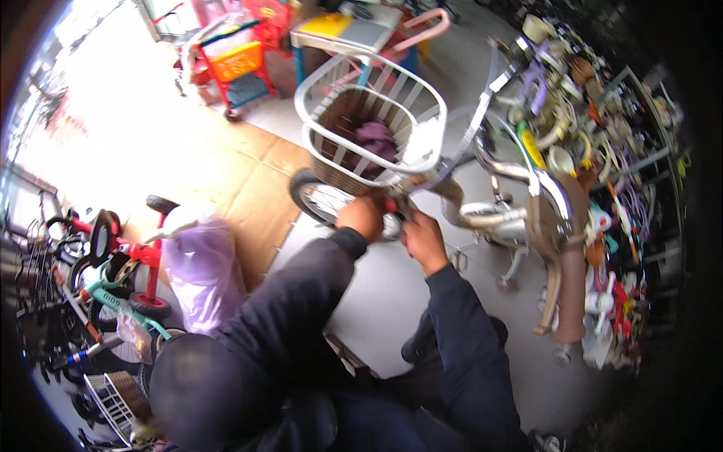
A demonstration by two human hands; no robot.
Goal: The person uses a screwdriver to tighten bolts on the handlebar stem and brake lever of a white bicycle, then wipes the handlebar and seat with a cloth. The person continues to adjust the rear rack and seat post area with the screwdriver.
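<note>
A bicycle stands in front of me, with a white-rimmed basket (437, 124) at its front and a spoked wheel (303, 188) below. Purple cloth (374, 141) lies inside the basket. Under the basket's near edge my left hand (360, 217) is closed, its fingers wrapped beside a small red part (390, 205). Just to its right my right hand (425, 241) is pinched, also closed, against the same spot. What either hand holds is hidden by the fingers. A brown handlebar grip (571, 294) and a brake lever (552, 286) reach toward me at the right.
Heaped bicycle parts (580, 143) fill shelving along the right. Small bikes, including a teal frame (113, 297), crowd the left beside a purple plastic-wrapped bundle (199, 271). Flattened cardboard (260, 177) covers part of the floor. A toy cart (239, 64) and small table (346, 30) stand behind.
</note>
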